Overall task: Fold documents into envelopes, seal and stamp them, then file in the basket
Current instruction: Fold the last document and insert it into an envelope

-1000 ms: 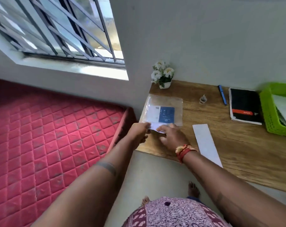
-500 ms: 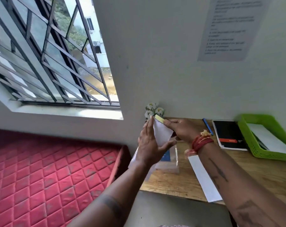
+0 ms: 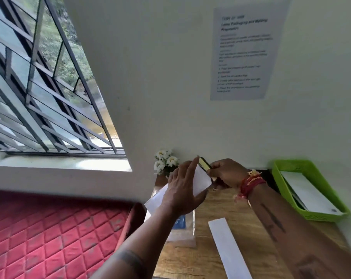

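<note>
A: Both hands are up above the tabletop [image 3: 231, 208]: our left hand [image 3: 182, 188] cradles the white envelope [image 3: 201, 179], thumb beneath, and our right hand [image 3: 225, 173] pinches its yellow-edged flap.

B: So we're likely opening it. Next we'd need the folded document [image 3: 229, 248], lying on the tabletop just below the envelope.

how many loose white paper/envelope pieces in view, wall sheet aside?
3: the envelope held up in both hands, a folded strip lying on the desk, one in the green basket. More may lie beneath that one.
</note>
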Demonstrator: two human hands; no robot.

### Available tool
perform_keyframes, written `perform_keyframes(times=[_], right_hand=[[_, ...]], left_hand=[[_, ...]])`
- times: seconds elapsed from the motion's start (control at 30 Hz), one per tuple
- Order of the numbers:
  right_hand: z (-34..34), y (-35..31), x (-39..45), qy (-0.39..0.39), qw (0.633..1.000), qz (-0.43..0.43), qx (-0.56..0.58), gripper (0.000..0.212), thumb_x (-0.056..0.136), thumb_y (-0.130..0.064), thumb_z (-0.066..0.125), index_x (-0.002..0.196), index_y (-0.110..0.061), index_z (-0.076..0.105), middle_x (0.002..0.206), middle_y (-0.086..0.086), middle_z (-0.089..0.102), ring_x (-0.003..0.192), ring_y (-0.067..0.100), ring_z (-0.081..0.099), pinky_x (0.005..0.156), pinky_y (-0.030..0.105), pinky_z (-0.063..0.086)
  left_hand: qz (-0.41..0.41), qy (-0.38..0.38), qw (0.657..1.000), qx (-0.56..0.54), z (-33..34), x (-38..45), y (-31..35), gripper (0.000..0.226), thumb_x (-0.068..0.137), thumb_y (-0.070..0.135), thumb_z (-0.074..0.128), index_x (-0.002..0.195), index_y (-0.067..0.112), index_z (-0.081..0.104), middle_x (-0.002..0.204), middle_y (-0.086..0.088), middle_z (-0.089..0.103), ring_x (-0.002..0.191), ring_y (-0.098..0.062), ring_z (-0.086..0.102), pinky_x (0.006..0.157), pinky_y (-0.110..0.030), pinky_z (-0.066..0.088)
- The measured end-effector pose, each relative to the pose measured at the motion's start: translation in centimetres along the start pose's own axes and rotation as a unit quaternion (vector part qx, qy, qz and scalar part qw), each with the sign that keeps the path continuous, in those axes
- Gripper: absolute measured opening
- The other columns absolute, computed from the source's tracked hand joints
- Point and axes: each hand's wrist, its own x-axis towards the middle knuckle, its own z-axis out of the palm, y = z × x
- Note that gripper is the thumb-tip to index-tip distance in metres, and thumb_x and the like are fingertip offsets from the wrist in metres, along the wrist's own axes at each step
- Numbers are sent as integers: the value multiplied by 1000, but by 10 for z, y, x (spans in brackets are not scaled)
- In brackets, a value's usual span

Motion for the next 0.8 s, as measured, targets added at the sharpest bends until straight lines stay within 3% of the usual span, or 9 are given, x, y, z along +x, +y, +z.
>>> perform_keyframes(times=[0.07, 0.13, 0.27, 0.37, 0.47, 0.53, 0.6, 0.7, 0.8], right_hand=[[-19, 7, 11, -29, 1000, 1, 5, 18, 95, -10, 60, 94, -11, 78, 91, 30, 73, 76, 46, 68, 78, 53, 57], [-30, 14, 22, -47, 999, 4, 24, 18, 94, -7, 59, 95, -7, 78, 95, 34, 71, 76, 42, 64, 79, 56, 54], [-40, 33, 40, -105, 994, 11, 27, 14, 91, -3, 65, 101, -5, 74, 93, 29, 71, 76, 35, 64, 63, 36, 54], [-40, 50, 51, -156, 986, 39, 54, 22, 90, -4, 69, 112, -3, 71, 101, 29, 70, 83, 35, 64, 74, 42, 54], [-38, 67, 61, -174, 983, 49, -11, 31, 92, -1, 64, 122, -5, 66, 118, 24, 69, 97, 36, 70, 82, 44, 61], [-38, 75, 65, -166, 985, 33, -42, 23, 89, 1, 63, 109, -7, 69, 105, 16, 70, 90, 30, 70, 75, 41, 61], [-39, 87, 67, -164, 985, 47, 8, 12, 89, 0, 63, 93, -9, 70, 88, 14, 68, 76, 26, 65, 64, 34, 54], [-37, 110, 65, -183, 968, 79, 152, 2, 94, -12, 69, 92, -14, 69, 79, 10, 66, 64, 20, 64, 55, 26, 48], [-26, 137, 65, -106, 933, 136, 317, 28, 99, -36, 64, 97, -9, 72, 74, 8, 69, 56, 18, 65, 49, 24, 46]], left_hand=[[6, -5, 1000, 2, 6, 10, 6, 104, 85, 71, 61, 163, 44, -3, 155, 6, 27, 139, -24, 33, 116, -46, 31], [0, -3, 1000, 3, 13, 17, 11, 103, 85, 73, 59, 163, 45, -3, 156, 6, 26, 140, -23, 32, 115, -44, 30], [5, -21, 999, 35, 26, 24, 21, 107, 84, 62, 66, 165, 38, 1, 156, 5, 28, 136, -23, 35, 113, -45, 36], [-15, -50, 998, 38, 34, 24, 27, 113, 81, 58, 71, 165, 38, -2, 155, 6, 27, 136, -22, 32, 115, -46, 34], [-8, -91, 995, 48, 44, 23, 34, 111, 82, 58, 68, 164, 39, -3, 157, 5, 26, 141, -25, 34, 118, -50, 33], [-12, -110, 992, 57, 50, 25, 38, 111, 82, 57, 68, 164, 39, -5, 158, 4, 27, 142, -26, 35, 117, -51, 35], [-35, -118, 991, 59, 57, 26, 40, 112, 82, 56, 70, 164, 39, -6, 158, 4, 28, 140, -27, 37, 116, -50, 35], [-69, -150, 984, 68, 68, 24, 38, 113, 83, 54, 71, 163, 40, -9, 157, 2, 32, 139, -29, 38, 115, -52, 35], [-102, -183, 974, 85, 79, 11, 29, 111, 86, 53, 69, 162, 40, -10, 159, -1, 32, 142, -32, 36, 117, -56, 35]])
